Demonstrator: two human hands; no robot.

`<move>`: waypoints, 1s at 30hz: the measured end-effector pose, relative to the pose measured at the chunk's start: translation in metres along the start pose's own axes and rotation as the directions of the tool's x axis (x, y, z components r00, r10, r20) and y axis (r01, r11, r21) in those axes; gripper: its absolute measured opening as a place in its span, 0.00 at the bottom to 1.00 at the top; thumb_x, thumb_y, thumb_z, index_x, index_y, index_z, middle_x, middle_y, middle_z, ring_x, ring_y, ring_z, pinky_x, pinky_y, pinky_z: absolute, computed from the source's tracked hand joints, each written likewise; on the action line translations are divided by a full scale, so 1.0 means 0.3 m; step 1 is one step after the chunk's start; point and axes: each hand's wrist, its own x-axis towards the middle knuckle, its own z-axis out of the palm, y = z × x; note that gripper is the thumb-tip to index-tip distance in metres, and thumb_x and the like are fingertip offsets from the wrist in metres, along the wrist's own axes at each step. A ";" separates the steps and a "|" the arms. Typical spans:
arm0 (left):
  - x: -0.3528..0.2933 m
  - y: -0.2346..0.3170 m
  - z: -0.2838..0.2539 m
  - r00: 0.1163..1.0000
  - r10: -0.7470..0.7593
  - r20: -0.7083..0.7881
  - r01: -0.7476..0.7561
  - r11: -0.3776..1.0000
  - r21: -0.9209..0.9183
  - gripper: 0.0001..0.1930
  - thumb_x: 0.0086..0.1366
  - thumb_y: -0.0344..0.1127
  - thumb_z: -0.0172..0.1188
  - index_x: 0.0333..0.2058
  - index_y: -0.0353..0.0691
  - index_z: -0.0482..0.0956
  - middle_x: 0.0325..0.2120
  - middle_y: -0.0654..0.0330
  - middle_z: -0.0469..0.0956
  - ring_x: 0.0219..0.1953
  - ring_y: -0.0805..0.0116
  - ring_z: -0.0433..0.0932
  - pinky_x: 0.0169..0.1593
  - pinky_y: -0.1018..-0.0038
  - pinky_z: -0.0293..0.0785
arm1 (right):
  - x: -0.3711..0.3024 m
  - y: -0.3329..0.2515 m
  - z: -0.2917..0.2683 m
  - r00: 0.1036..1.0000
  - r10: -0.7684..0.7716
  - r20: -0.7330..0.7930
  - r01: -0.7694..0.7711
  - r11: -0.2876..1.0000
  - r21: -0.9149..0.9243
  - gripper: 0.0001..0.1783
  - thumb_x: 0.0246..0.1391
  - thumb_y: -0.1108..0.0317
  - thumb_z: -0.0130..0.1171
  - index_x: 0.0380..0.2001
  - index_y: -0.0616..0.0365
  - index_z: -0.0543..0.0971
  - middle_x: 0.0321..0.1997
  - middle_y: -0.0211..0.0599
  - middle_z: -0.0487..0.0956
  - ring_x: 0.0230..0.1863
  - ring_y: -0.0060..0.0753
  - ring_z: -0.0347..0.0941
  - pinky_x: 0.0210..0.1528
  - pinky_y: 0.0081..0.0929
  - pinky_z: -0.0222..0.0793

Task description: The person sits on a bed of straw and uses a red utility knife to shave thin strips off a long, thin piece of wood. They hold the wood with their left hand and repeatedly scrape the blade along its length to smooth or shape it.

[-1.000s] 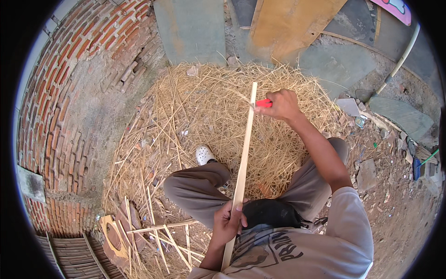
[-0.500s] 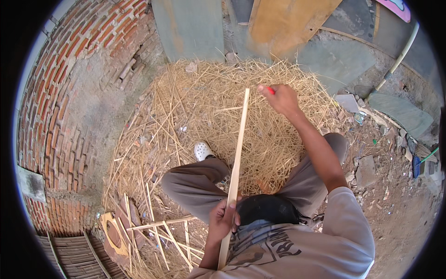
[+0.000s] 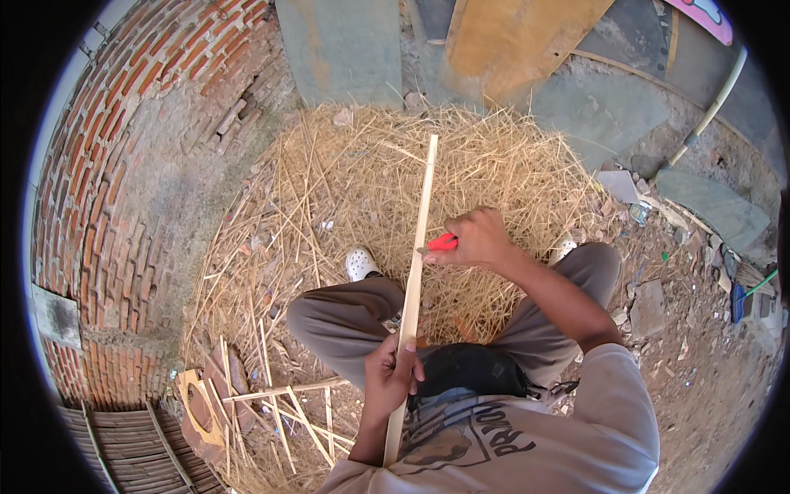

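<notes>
I sit with my knees apart over a heap of pale straw-like shavings [image 3: 362, 181]. My left hand [image 3: 393, 370] is closed around the lower part of a long pale wooden strip [image 3: 420, 239] that runs from my chest up and away over the heap. My right hand [image 3: 477, 240] grips a red-handled knife [image 3: 441, 243], its blade against the strip's right edge about midway along. A white shoe [image 3: 360, 263] shows past my left knee.
A curved brick wall [image 3: 107, 181] stands on the left. Flat boards [image 3: 346, 45] and a yellowish plank [image 3: 510, 37] lean at the back. Cut strips [image 3: 284, 407] and a small wooden frame [image 3: 197, 403] lie at lower left. Stone slabs [image 3: 708, 206] and rubble are on the right.
My right hand with the red knife has come back down the strip from near its far tip to about its middle. My left hand keeps its hold.
</notes>
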 end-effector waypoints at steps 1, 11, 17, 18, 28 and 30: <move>-0.001 0.001 0.001 1.000 -0.018 -0.005 0.018 1.000 0.009 0.12 0.73 0.35 0.48 0.48 0.35 0.75 0.13 0.65 0.72 0.11 0.83 0.64 0.15 0.84 0.58 | 0.006 0.009 0.000 1.000 0.008 0.007 -0.008 1.000 -0.019 0.41 0.34 0.20 0.58 0.10 0.53 0.74 0.10 0.35 0.73 0.13 0.41 0.72 0.18 0.36 0.66; 0.012 0.024 0.004 1.000 -0.017 -0.006 0.017 0.998 0.063 0.13 0.73 0.37 0.48 0.49 0.36 0.74 0.14 0.67 0.70 0.11 0.84 0.64 0.16 0.85 0.58 | 0.057 0.073 0.014 0.978 -0.127 -0.165 0.114 0.990 -0.085 0.42 0.34 0.17 0.55 0.08 0.50 0.72 0.06 0.28 0.66 0.08 0.31 0.64 0.15 0.32 0.61; -0.042 -0.022 -0.002 0.991 -0.093 0.092 0.090 0.995 0.036 0.13 0.73 0.37 0.48 0.50 0.37 0.74 0.14 0.67 0.71 0.13 0.84 0.65 0.18 0.84 0.60 | 0.151 0.250 -0.046 0.909 0.415 -0.032 -0.415 0.897 -0.152 0.45 0.42 0.15 0.45 0.11 0.51 0.74 0.08 0.28 0.66 0.14 0.29 0.67 0.17 0.34 0.61; -0.055 -0.034 0.002 0.986 -0.113 0.121 0.110 0.993 0.032 0.13 0.73 0.36 0.48 0.50 0.37 0.74 0.14 0.68 0.71 0.13 0.84 0.65 0.18 0.84 0.60 | 0.170 0.296 -0.067 0.838 0.545 -0.023 -0.543 0.831 -0.119 0.45 0.44 0.16 0.43 0.11 0.52 0.74 0.09 0.29 0.66 0.15 0.30 0.68 0.18 0.35 0.62; -0.067 -0.060 -0.039 0.993 -0.102 0.061 0.106 0.992 -0.065 0.13 0.73 0.36 0.48 0.50 0.37 0.75 0.14 0.67 0.71 0.12 0.84 0.64 0.17 0.84 0.58 | 0.168 0.357 -0.065 0.749 0.663 0.007 -0.659 0.744 0.110 0.45 0.53 0.20 0.36 0.09 0.52 0.69 0.11 0.30 0.66 0.18 0.32 0.68 0.24 0.37 0.67; -0.050 -0.049 -0.052 0.996 -0.087 0.010 0.088 0.991 -0.105 0.13 0.73 0.36 0.48 0.48 0.36 0.75 0.14 0.66 0.71 0.11 0.83 0.64 0.16 0.85 0.58 | 0.114 0.193 -0.055 0.881 0.458 0.116 -0.470 0.872 0.133 0.44 0.51 0.21 0.40 0.10 0.52 0.72 0.11 0.31 0.69 0.18 0.31 0.69 0.23 0.37 0.67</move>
